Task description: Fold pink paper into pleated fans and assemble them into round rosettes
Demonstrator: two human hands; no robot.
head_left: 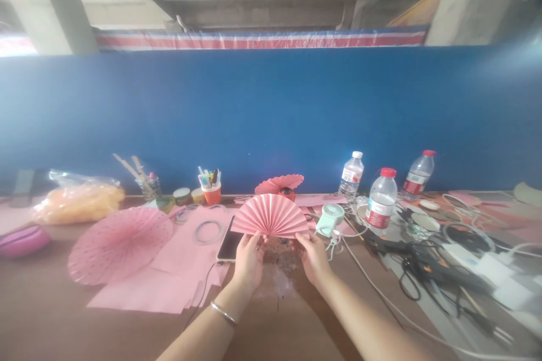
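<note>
Fan (271, 216) spans left hand (249, 262) to right hand (313, 259), seemingly pinched.

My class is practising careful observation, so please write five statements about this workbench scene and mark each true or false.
1. The left hand and right hand hold a pleated pink fan. True.
2. A silver bangle circles the right forearm. False: it is on the left forearm.
3. Every bottle has a red cap. False: the leftmost bottle has a white cap.
4. Pens stand in an orange cup. True.
5. The partition is yellow. False: the partition is blue.
</note>
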